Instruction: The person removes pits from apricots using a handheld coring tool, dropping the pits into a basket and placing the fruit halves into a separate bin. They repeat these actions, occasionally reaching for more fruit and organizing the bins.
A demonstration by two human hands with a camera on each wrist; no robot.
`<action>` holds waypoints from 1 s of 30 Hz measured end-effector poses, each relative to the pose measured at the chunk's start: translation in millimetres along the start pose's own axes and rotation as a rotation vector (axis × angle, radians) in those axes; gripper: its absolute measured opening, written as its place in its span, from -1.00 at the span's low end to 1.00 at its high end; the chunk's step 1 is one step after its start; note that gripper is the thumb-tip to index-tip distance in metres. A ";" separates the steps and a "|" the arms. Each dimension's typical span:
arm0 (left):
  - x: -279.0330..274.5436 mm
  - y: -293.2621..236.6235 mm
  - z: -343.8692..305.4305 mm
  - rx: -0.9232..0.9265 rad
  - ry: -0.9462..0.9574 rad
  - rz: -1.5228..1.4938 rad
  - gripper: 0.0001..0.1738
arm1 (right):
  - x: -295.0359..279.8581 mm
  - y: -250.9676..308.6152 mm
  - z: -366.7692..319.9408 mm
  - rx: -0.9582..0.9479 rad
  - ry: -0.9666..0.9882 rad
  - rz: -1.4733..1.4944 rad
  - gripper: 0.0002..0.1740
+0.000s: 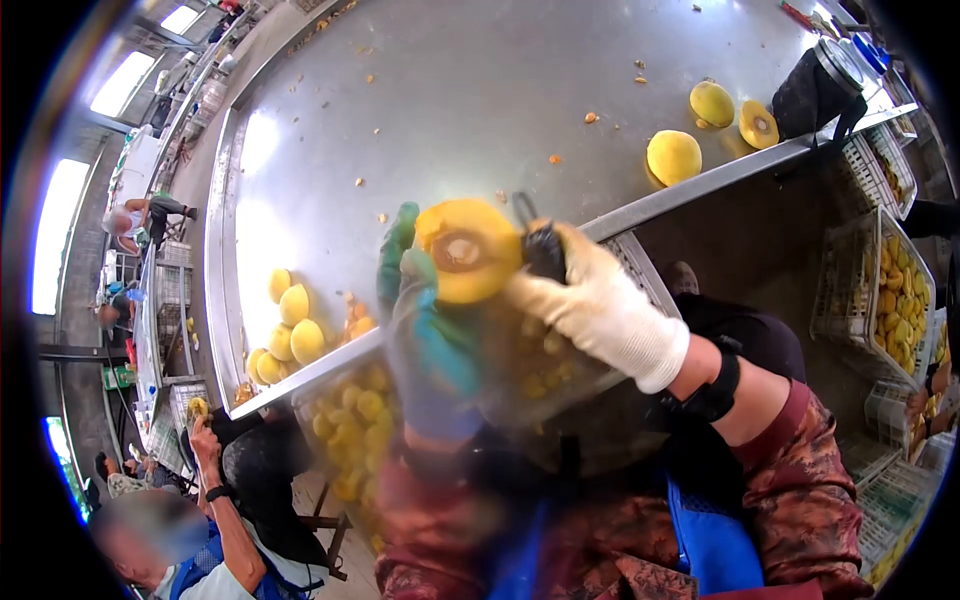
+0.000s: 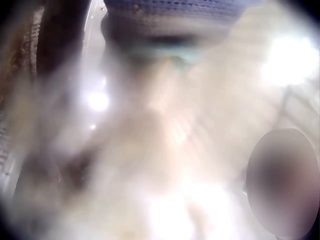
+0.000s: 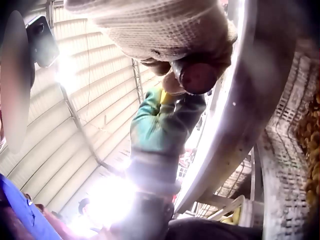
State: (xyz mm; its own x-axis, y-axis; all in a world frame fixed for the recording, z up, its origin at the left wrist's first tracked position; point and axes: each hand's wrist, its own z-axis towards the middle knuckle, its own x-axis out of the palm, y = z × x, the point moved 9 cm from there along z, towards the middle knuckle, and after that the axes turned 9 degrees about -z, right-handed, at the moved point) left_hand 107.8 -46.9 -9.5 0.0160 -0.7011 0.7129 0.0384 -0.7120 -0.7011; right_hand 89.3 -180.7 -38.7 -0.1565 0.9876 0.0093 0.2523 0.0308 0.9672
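Note:
In the head view, my left hand (image 1: pixel 425 310), in a green glove, holds a cut yellow fruit (image 1: pixel 470 287) whose face shows a brown, hollowed centre. My right hand (image 1: pixel 610 315), gloved in white, grips a black tool handle (image 1: pixel 543 253) with a small metal loop, close against the fruit's right side. From the right wrist, the white glove (image 3: pixel 165 27) curls round the handle's round end (image 3: pixel 199 78); the green glove (image 3: pixel 157 129) is beyond it with a sliver of yellow fruit (image 3: pixel 165 97). The left wrist view is mostly blurred, with a purple knit glove part (image 2: pixel 175 17) at top.
A metal table (image 1: pixel 480 90) carries scraps, several fruits (image 1: pixel 305 340) at its left corner, more fruits (image 1: pixel 674 158) and a black container (image 1: pixel 808 95) at right. Crates of fruit (image 1: pixel 850 290) stand right; more fruit lies below the raised table edge. A seated person (image 1: pixel 235 540) works lower left.

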 end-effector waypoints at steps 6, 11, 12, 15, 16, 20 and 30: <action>-11.5 12.1 -3.4 -0.109 -0.087 0.070 -0.60 | -15.2 10.1 10.8 -0.210 -0.127 -0.168 -0.56; -3.2 15.1 -7.5 -0.207 -0.159 -0.083 -0.51 | -5.0 14.8 5.1 -0.443 -0.188 -0.335 -0.59; -1.1 14.4 -7.5 -0.197 -0.174 -0.108 -0.50 | -3.5 15.6 4.9 -0.443 -0.196 -0.398 -0.58; -5.8 7.4 -0.2 -0.103 -0.110 -0.034 -0.49 | 10.8 21.8 -9.5 -0.408 -0.121 -0.461 -0.60; -3.8 5.9 1.1 -0.097 -0.078 -0.018 -0.48 | 14.5 22.3 -11.1 -0.388 -0.114 -0.504 -0.61; 1.8 5.5 -2.8 -0.047 -0.015 -0.066 -0.56 | 19.7 19.3 -12.0 -0.362 -0.117 -0.606 -0.68; 2.3 -11.2 -3.7 0.293 0.181 0.643 -0.56 | 22.2 20.5 -14.9 -0.432 -0.123 -0.606 -0.71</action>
State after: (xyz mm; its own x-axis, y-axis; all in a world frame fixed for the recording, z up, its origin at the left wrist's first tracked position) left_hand 103.7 -40.7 0.0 -0.0387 -0.9908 0.1299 0.3435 -0.1352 -0.9294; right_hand 76.7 -160.4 -14.8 -0.0343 0.8280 -0.5597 -0.2446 0.5360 0.8080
